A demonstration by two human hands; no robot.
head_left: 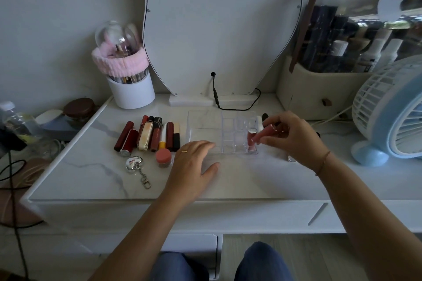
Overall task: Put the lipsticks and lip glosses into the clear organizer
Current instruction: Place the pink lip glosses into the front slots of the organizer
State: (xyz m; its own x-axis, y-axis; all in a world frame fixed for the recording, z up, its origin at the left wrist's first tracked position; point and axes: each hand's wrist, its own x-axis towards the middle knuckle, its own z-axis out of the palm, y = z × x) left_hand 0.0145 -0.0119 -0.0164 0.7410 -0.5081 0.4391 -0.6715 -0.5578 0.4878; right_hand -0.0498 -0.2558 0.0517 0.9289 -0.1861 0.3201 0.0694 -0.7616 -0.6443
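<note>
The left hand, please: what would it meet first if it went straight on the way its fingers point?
The organizer, at its low front-left tray; the left hand may already touch it with its fingertips, depth being unclear.

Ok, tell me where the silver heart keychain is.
Head view, left of centre: the silver heart keychain lies on the tabletop in front of the lipstick row, beside the pink-lidded jar.

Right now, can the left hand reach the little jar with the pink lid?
Probably yes. The left hand is open, just beside the pink-lidded jar, with nothing between them.
</note>
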